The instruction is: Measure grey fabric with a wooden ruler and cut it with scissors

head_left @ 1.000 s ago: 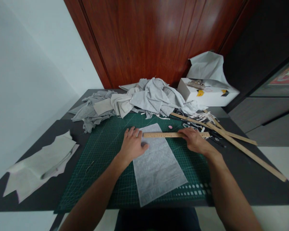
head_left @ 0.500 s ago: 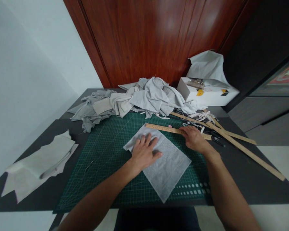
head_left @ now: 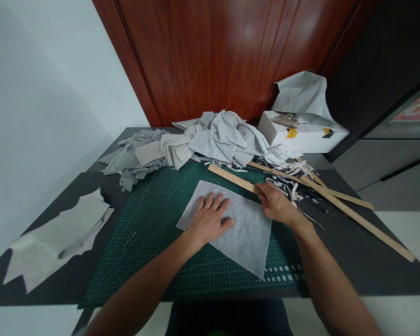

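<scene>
A grey piece of fabric [head_left: 243,233] lies on the green cutting mat [head_left: 154,233] in the head view. My left hand [head_left: 210,219] rests on the fabric's left part with its fingers spread. My right hand [head_left: 273,200], at the fabric's upper right, is closed round the right end of a short wooden ruler [head_left: 231,177]. The ruler slants up to the left, just beyond the fabric's far edge. My right fingers hide the ruler's right end.
Heaped grey and cream cloth [head_left: 217,140] lies along the back. Long wooden strips [head_left: 357,214] cross scraps and cords at the right. A white box [head_left: 303,135] stands at the back right. Pale folded fabric [head_left: 63,238] lies at the left, a thin thread [head_left: 129,239] on the mat.
The fabric has turned on the mat under my left hand, its near corner swinging right. My right hand has drawn the ruler up and left, off the fabric's corner.
</scene>
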A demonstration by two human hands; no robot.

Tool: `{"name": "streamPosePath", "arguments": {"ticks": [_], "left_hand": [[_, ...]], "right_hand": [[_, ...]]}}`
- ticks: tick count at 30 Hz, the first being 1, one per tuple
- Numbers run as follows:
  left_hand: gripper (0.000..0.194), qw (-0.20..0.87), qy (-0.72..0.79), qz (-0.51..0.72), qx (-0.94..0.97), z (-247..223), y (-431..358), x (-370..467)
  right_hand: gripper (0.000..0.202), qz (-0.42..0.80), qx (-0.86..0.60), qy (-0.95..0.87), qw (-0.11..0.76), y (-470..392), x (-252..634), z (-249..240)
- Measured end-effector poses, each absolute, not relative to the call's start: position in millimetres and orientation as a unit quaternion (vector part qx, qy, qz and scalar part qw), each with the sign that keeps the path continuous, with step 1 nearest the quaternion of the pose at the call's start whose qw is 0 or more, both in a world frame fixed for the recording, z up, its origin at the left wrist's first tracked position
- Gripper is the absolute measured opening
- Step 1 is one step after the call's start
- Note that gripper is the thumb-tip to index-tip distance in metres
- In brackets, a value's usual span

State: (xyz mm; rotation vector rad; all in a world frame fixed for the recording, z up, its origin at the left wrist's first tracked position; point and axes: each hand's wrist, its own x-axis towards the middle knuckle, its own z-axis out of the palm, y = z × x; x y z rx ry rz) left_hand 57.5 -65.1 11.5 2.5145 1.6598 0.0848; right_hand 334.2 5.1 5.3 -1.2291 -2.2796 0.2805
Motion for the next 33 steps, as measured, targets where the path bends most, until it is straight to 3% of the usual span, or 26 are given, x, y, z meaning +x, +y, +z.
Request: {"name": "streamPosePath", "arguments": {"ticks": [4,10,15,33], "left_hand": [[0.072,0.047,0.605,0.049,0.793,17,-71,69],[0.047,0.044,0.614,0.081,0.784,26,-62,51],[0.046,0.037,0.633,0.044,0.772,22,-58,28],[0.038,0.024,0.661,-0.014,0.750,37,-80,38]], "right_hand": [[0.037,0.129,-0.449,-0.848,0.252,-2,324,7],[0.020,0.149,-0.464,-0.854,0.182,-1,314,-1],[0.025,0.167,-0.479,-0.848,0.152,8,325,-6],[0.027,0.057,-0.453,-0.858,0.237,17,318,-19]]}}
